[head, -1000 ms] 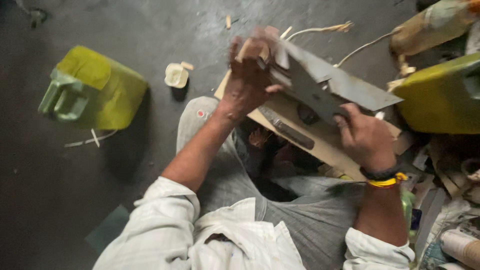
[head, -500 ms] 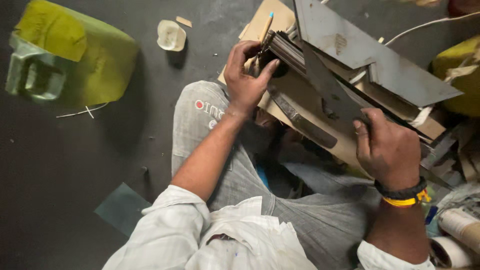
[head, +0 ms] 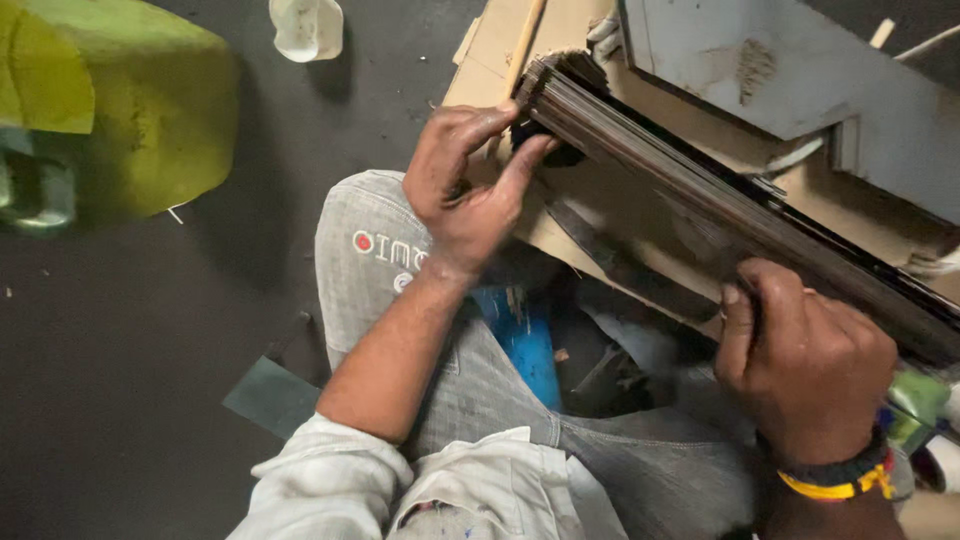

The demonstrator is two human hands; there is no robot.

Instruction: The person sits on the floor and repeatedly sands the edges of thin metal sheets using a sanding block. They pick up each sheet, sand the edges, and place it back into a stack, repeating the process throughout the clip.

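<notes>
Stack of thin metal strips (head: 720, 215) held across lap, long axis upper-left to lower-right. Upper end pinched by left hand (head: 465, 185); lower end clamped by right hand (head: 805, 365).

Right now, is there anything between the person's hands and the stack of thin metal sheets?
Nothing visible is between them. The left hand pinches the near end of the stack of metal sheets directly, and the right hand grips its other end. A grey metal plate lies beyond the stack.

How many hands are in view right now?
2. The left hand pinches the near end of a stack of thin dark metal strips; the right hand grips the stack lower right.
</notes>
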